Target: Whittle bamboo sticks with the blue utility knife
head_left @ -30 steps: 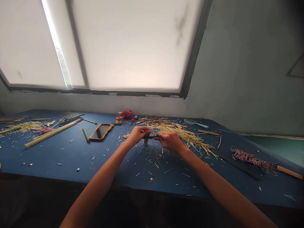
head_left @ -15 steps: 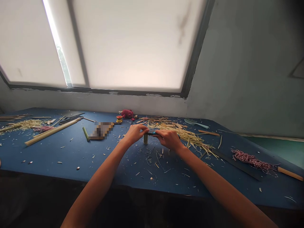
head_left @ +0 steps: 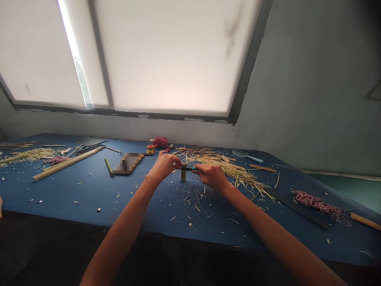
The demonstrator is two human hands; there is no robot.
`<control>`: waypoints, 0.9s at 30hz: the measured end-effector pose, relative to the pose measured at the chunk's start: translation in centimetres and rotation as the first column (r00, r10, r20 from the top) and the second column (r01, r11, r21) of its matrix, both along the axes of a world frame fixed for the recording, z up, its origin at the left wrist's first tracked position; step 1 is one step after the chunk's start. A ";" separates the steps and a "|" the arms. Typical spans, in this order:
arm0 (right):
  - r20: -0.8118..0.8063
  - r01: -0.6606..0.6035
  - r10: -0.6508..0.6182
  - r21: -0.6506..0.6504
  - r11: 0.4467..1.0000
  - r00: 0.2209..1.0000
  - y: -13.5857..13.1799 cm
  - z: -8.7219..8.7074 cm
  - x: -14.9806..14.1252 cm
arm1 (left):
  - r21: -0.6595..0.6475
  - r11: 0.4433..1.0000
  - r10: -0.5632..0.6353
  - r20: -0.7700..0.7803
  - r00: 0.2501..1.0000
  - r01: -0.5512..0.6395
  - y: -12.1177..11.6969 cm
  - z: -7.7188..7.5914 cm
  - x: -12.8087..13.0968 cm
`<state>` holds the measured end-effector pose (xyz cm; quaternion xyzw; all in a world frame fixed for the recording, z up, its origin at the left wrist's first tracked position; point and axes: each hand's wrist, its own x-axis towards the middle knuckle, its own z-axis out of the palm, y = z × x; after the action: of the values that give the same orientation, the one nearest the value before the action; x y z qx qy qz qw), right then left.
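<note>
The right hand [head_left: 212, 175] grips a slim knife [head_left: 195, 168] across short, upright bamboo [head_left: 183, 176]. Beside it, the left hand [head_left: 164, 166] bends its fingers, their hold unclear.

A dark-bladed knife [head_left: 190, 169] is gripped by the right hand [head_left: 213, 175], its blade lying across an upright bamboo piece [head_left: 183, 174] on the blue table [head_left: 127, 200]. The left hand [head_left: 165, 165] is positioned just beside the piece's top; contact cannot be confirmed. Straw-like strips [head_left: 238, 173] are strewn behind the right hand.
</note>
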<state>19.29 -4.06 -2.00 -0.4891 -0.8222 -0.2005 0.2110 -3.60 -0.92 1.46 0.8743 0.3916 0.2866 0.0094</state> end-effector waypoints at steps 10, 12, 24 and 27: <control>-0.003 0.011 -0.011 -0.001 1.000 1.000 0.0 -0.1 0.0 | 0.017 1.000 -0.015 -0.026 1.000 0.015 -0.5 0.1 0.7; -0.002 0.005 -0.005 -0.017 1.000 1.000 0.1 -0.4 0.0 | -0.017 1.000 -0.026 -0.027 0.999 0.025 -0.5 -0.2 0.8; 0.120 -0.033 0.052 -0.154 0.988 0.991 0.2 -2.2 0.0 | -0.235 0.971 0.007 -0.118 0.993 -0.035 0.7 -2.2 0.4; 0.106 -0.029 0.046 -0.156 0.987 0.993 0.3 -2.2 0.0 | -0.195 0.981 0.020 0.032 0.999 -0.014 1.2 -2.6 0.7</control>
<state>19.25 -3.79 -4.19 -0.4767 -0.8546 -0.1589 0.1311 -2.86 0.25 -1.13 0.8610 0.4249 0.2615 0.0991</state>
